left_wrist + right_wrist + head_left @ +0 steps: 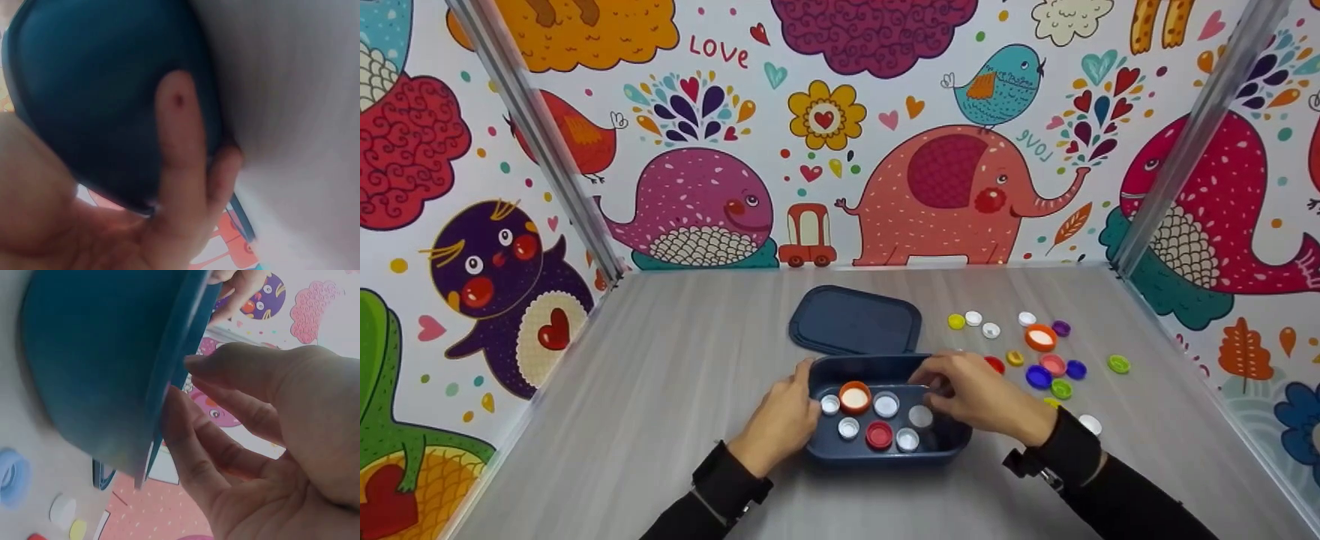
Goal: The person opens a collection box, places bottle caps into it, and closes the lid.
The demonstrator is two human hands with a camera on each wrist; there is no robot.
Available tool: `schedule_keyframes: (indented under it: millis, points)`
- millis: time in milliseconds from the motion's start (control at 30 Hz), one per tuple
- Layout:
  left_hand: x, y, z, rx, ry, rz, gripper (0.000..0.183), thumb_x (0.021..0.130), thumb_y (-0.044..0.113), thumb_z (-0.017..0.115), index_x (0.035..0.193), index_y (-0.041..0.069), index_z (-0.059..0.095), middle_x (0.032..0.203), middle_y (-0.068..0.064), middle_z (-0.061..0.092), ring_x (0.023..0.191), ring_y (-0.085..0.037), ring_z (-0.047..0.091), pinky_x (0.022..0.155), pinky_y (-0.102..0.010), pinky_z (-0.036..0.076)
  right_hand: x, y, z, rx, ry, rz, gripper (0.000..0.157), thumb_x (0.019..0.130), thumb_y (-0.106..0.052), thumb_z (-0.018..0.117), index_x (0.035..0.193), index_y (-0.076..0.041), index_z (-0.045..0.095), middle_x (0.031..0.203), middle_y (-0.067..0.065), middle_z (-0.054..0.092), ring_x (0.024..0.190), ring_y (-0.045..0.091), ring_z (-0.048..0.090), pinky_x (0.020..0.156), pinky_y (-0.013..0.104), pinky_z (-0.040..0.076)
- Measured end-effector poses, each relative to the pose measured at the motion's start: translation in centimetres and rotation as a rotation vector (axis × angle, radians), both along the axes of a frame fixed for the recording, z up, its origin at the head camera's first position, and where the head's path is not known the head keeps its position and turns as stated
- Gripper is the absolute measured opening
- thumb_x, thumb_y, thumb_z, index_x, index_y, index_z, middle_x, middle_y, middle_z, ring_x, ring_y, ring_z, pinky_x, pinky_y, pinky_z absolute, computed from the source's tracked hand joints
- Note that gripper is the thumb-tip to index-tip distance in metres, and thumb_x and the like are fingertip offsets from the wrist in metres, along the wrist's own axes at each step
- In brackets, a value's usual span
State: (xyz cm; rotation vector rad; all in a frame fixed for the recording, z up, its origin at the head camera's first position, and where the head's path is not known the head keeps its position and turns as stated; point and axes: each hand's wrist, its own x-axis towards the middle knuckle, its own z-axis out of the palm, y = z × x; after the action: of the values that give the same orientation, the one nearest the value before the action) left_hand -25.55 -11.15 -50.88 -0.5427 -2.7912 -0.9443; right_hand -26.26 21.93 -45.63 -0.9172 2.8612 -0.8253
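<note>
A dark blue plastic box (889, 456) stands on the table with several bottle caps inside, including an orange-and-white cap (854, 398), a red cap (879, 435) and white ones. My left hand (781, 414) grips its left end; in the left wrist view, fingers (181, 129) lie along the outer wall. Over the box's right end is my right hand (971, 390), fingers bent and pointing inside. The right wrist view shows its thumb and fingertips (175, 413) apart at the rim, with nothing visible between them. A pale, blurred cap (920, 417) appears just below that hand.
Behind the box lies its dark blue lid (855, 319), flat on the table. Several loose caps are scattered to the right, among them an orange one (1041, 337), a blue one (1039, 376) and a green one (1119, 364). Printed panels (825, 150) enclose the table's back and sides.
</note>
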Motion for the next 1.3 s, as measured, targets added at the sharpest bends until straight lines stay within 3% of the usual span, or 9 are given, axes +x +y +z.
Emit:
schedule_keyframes:
  millis: [233,367,533,733,1033,1167,1300]
  points:
    - [0.0,0.1,0.0,-0.004,0.002,0.007,0.062,0.100,-0.002,0.067,0.159,-0.012,0.052,0.134,-0.037,0.078,0.115,-0.046,0.082,0.096,-0.060,0.067,-0.6,1.6,0.2,-0.062,0.099,-0.126,0.024,0.100,0.000,0.086,0.122,-0.008,0.087,0.114,0.008,0.085,0.095,0.014,0.074,0.087,0.034,0.070]
    - [0.0,0.1,0.1,-0.001,0.001,0.007,0.062,0.100,-0.003,0.068,0.159,-0.012,0.052,0.135,-0.037,0.078,0.118,-0.046,0.082,0.098,-0.060,0.067,-1.4,2.9,0.3,-0.095,0.098,-0.226,0.024,0.102,-0.002,0.085,0.125,-0.010,0.088,0.117,0.009,0.087,0.096,0.016,0.077,0.089,0.038,0.072]
    - [0.1,0.2,0.2,0.002,-0.018,0.011,0.063,0.100,-0.003,0.068,0.160,-0.011,0.052,0.137,-0.037,0.077,0.119,-0.045,0.081,0.098,-0.060,0.067,-2.8,5.1,0.2,-0.107,0.058,-0.337,0.028,0.104,-0.006,0.083,0.132,-0.008,0.085,0.123,0.014,0.086,0.104,0.026,0.080,0.091,0.044,0.073]
    - [0.1,0.1,0.3,-0.002,-0.026,0.018,0.064,0.101,-0.001,0.067,0.162,-0.011,0.051,0.141,-0.037,0.076,0.121,-0.046,0.081,0.100,-0.061,0.067,-4.6,8.7,-0.6,-0.113,0.014,-0.408,0.032,0.107,-0.006,0.078,0.138,-0.005,0.082,0.133,0.022,0.081,0.116,0.036,0.076,0.096,0.047,0.071]
    - [0.1,0.0,0.2,-0.013,-0.023,0.008,0.064,0.101,-0.001,0.065,0.163,-0.012,0.050,0.142,-0.036,0.076,0.122,-0.045,0.081,0.098,-0.059,0.067,-7.0,14.2,-1.4,-0.113,-0.159,-0.519,0.045,0.114,-0.017,0.069,0.155,0.001,0.070,0.151,0.032,0.071,0.130,0.047,0.073,0.100,0.048,0.071]
    - [0.0,0.0,0.2,-0.014,-0.031,0.013,0.064,0.102,0.000,0.066,0.163,-0.011,0.050,0.142,-0.037,0.076,0.122,-0.045,0.080,0.099,-0.060,0.067,-8.2,16.6,-1.8,-0.086,-0.166,-0.574,0.047,0.113,-0.015,0.069,0.157,0.003,0.067,0.155,0.035,0.067,0.134,0.052,0.068,0.108,0.058,0.067]
    - [0.0,0.1,0.2,-0.008,-0.036,0.015,0.064,0.102,0.000,0.066,0.163,-0.011,0.050,0.142,-0.037,0.075,0.124,-0.046,0.080,0.101,-0.060,0.066,-9.4,18.7,-2.2,-0.047,-0.193,-0.615,0.052,0.115,-0.014,0.066,0.162,0.005,0.061,0.167,0.040,0.055,0.147,0.060,0.057,0.124,0.074,0.052]
